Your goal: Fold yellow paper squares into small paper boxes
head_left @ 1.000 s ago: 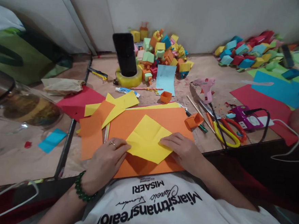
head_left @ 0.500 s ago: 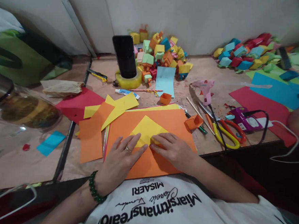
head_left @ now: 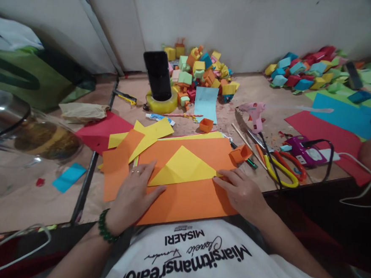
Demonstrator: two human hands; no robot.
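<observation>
Yellow paper (head_left: 183, 168) folded into a flat triangle, lying on the orange sheet (head_left: 187, 200)

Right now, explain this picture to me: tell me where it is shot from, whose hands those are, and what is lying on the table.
The camera sits on a person's head and looks down at their own two bare hands; no machine is involved. The left hand lies flat on the left end of a folded yellow paper. The right hand presses the paper's right corner with its fingers. The paper is folded into a triangle and rests on a large orange sheet. Neither hand grips anything. Farther off on the table are scissors, a pink glue gun, a phone propped upright in a tape roll, and a pile of small coloured paper boxes.
</observation>
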